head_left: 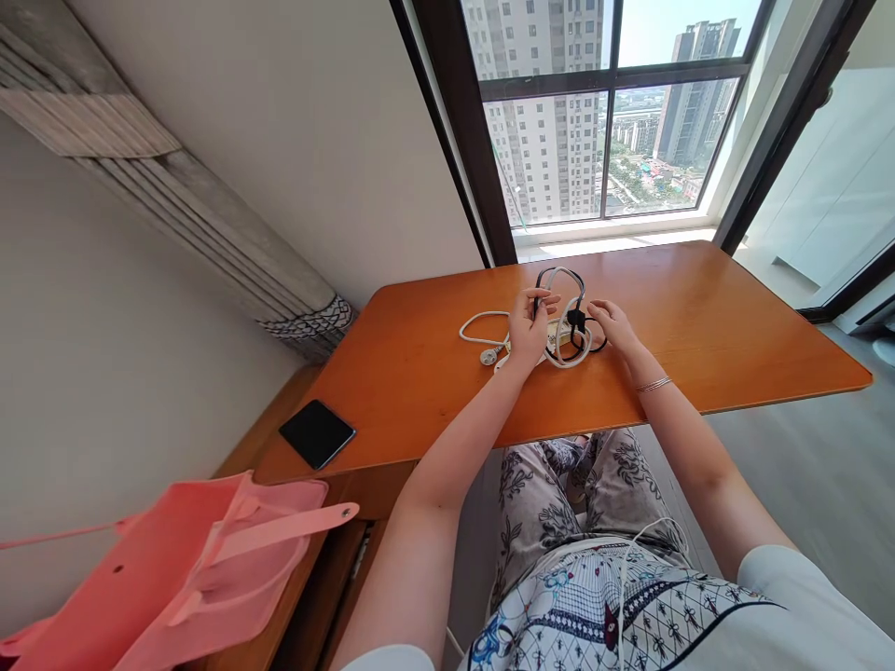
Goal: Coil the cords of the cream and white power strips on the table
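A white power strip lies on the table, partly hidden by my left hand and the cords. A black plug sits at its right end, and a black cable loops up from there together with a white cord. Pinched in the fingers of my left hand is part of the black cable. My right hand is beside the plug and the cable's right side, its fingers stretched out. The white cord's round plug end rests left of my left hand.
The orange-brown wooden table reaches to the window. A black phone lies at its left front corner. Lower left is an opened pink bag with a strap. My legs are below the table's front edge.
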`<state>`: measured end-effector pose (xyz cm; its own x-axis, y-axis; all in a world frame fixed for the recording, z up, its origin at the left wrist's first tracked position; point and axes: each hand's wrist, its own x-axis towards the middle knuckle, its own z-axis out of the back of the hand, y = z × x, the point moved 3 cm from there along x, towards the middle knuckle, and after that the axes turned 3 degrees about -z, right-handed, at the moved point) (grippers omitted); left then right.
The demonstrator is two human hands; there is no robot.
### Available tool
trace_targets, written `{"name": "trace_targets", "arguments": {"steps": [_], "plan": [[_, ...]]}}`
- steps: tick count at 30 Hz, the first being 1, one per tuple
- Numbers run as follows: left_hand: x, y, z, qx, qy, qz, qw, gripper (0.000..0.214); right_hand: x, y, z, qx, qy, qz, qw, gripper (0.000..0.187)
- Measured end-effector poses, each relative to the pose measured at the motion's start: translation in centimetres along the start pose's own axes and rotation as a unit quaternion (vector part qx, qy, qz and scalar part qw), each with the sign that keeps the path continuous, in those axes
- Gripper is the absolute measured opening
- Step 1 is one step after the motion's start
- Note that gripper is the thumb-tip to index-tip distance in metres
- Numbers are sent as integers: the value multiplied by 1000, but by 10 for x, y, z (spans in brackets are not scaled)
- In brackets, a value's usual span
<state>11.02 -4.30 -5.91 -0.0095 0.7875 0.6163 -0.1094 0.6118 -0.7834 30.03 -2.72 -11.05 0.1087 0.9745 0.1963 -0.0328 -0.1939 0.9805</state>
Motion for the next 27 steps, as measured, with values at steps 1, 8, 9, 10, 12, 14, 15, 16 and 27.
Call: {"name": "trace_targets", "arguments": {"steps": [1,8,9,10,12,14,15,16,27], "plan": [[1,-3,0,2,-3,-2,1000,22,-4,7,-4,5,26,8,1000,53],[4,-44,-8,-6,65,-68,996,36,-44,56,-44,100,211,66,970,79],[5,-50,-9,-13,94,-85,992,37,-47,60,-47,102,216,65,969,82],[5,-55,-10,-21,129,-102,986,38,-50,63,-50,103,219,61,968,81],[5,-57,-9,-45,196,-129,971,43,-53,68,-50,110,220,52,968,71],[5,-50,-6,-71,230,-137,961,47,-53,71,-44,130,205,46,969,56],[3,-43,-4,-72,223,-134,963,48,-52,72,-40,147,188,41,970,49],[1,-35,-2,-57,204,-126,969,48,-51,73,-35,167,165,37,971,43],[-29,18,4,522,350,1,778,45,-29,68,21,87,-48,79,992,29]]}}
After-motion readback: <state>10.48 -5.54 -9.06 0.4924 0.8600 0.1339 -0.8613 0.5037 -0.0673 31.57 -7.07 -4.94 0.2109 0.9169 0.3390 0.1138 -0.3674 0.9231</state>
